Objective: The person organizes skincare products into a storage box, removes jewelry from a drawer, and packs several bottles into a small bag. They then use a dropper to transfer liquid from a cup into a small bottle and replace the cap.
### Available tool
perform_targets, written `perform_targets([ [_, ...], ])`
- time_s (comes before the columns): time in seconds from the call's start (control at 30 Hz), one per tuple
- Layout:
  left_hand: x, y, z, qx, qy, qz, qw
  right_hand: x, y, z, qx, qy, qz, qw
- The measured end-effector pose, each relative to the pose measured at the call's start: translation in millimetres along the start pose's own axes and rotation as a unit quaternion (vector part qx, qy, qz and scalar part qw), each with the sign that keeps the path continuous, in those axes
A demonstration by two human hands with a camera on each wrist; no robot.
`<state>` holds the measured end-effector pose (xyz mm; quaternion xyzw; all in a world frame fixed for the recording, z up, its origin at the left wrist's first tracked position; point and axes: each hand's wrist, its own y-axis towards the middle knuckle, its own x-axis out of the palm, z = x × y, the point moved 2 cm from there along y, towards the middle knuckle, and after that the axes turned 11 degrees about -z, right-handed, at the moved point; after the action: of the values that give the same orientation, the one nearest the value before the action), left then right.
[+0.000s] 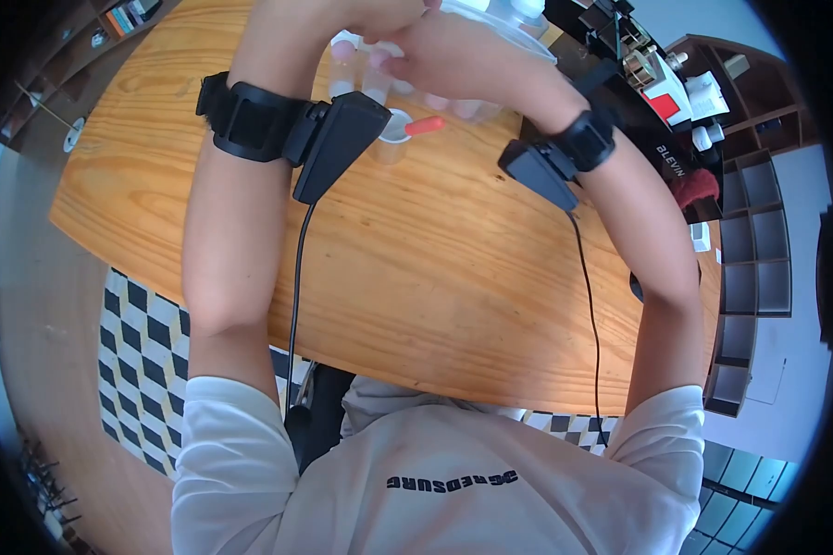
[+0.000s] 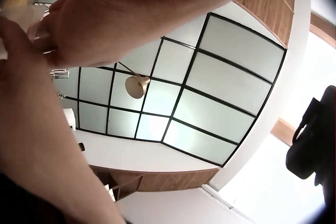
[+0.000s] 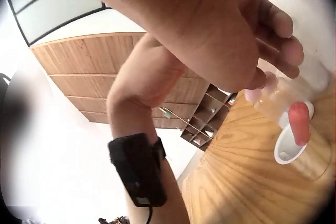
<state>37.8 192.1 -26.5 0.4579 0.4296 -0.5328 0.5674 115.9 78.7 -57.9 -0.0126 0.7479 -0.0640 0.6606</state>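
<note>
My left hand and right hand are close together at the top of the head view, the left one partly cut off. Between them in the left wrist view is a translucent piece of plastic, mostly hidden; I cannot tell which hand holds it. In the right wrist view, the right hand has its fingers bent above clear containers. Below the hands stand clear bottles with pink tops. A pale cup stands nearby, and a rounded orange-red stick juts past its rim.
A clear plastic bin sits at the far side of the wooden table. To the right are a black box, a red cloth and shelves. Cables run down from both wrist cameras.
</note>
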Motion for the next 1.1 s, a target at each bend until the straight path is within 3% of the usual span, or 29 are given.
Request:
perform_targets([
  [0.03, 1, 1, 0, 0.008, 0.005, 0.017, 1.0, 1, 3, -2, 0.017, 0.019, -0.042, 0.999],
  [0.13, 2, 0, -3, 0.001, 0.003, 0.031, 1.0, 12, 4, -4, 0.074, 0.009, -0.054, 0.996],
  [0.23, -4, -10, 3, 0.003, -0.024, 0.026, 0.999, -30, -20, -17, 0.048, -0.014, -0.023, 0.998],
  [0.27, -5, -10, 2, -0.001, -0.024, 0.027, 0.999, -75, -35, -78, 0.295, 0.147, -0.11, 0.938],
  [0.3, -5, -7, 1, 0.003, -0.015, 0.02, 1.0, -68, -51, -30, 0.135, -0.002, -0.019, 0.991],
  [0.33, -5, -5, -1, 0.008, -0.006, 0.013, 1.0, -73, -76, -39, 0.052, -0.033, 0.143, 0.988],
  [0.37, -2, -3, -2, 0.007, -0.008, 0.012, 1.0, -93, -72, -14, 0.119, 0.042, 0.086, 0.988],
  [0.43, 5, 3, -1, -0.025, 0.006, 0.016, 1.0, -104, -92, -19, 0.109, 0.01, 0.191, 0.976],
  [0.57, 6, 2, 6, 0.002, -0.02, 0.03, 0.999, -117, -69, 6, 0.118, 0.094, 0.167, 0.974],
  [0.67, -1, -11, 13, -0.052, -0.009, -0.008, 0.999, -97, -40, 15, 0.082, 0.079, 0.148, 0.982],
  [0.73, -3, -18, 13, 0.046, 0.01, 0.016, 0.999, -92, -32, 8, 0.078, 0.089, 0.108, 0.987],
  [0.8, 0, -13, 6, 0.043, 0.007, 0.019, 0.999, -91, -22, 11, 0.074, 0.112, 0.093, 0.987],
  [0.87, 5, -7, 2, 0.044, 0.003, 0.021, 0.999, -85, -10, 20, 0.042, 0.09, 0.077, 0.992],
  [0.93, 5, -7, 4, 0.036, -0.014, 0.072, 0.997, -78, -1, 22, 0.045, 0.071, 0.044, 0.995],
  [1.0, 2, -6, 6, -0.006, 0.009, 0.041, 0.999, -70, 7, 27, 0.047, 0.052, 0.011, 0.997],
  [1.03, 1, -8, 6, -0.047, 0.032, 0.011, 0.998, -65, 14, 31, 0.013, -0.012, 0.013, 1.0],
  [1.1, 2, -9, 5, -0.03, 0.013, 0.031, 0.999, -52, 24, 40, -0.071, -0.066, 0.045, 0.994],
])
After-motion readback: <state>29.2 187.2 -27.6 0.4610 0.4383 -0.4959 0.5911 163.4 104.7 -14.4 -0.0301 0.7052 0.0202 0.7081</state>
